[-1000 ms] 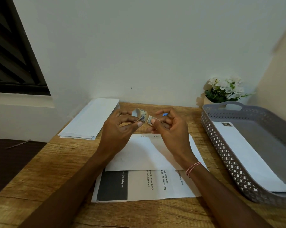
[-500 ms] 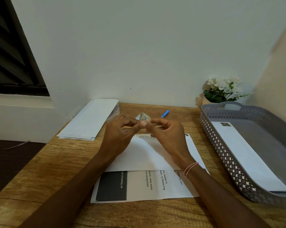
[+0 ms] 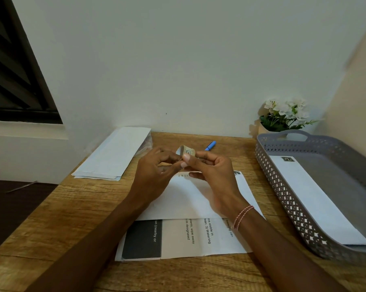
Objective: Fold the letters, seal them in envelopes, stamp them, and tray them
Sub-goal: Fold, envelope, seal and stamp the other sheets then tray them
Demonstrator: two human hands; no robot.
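Above the middle of the wooden table, both hands were raised and met at the fingertips around a small curled strip of stamps. The left hand had its fingers bent inward and pinched the near end of the strip between thumb and forefinger. The right hand pinched it from the other side, thumb pressed against the paper and the remaining fingers curled underneath. A red-and-white thread bracelet circled the right wrist. Directly beneath the hands a white envelope lay flat on the table, resting on a printed letter whose near part stuck out toward the person, showing a dark block and a few lines of text. Off to the left, by the wall, sat a stack of white envelopes. A blue pen lay just beyond the hands. On the right stood a grey perforated tray with one stamped envelope lying along its left side, its small dark stamp at the far corner. Behind the tray, a pot of white flowers stood against the wall.
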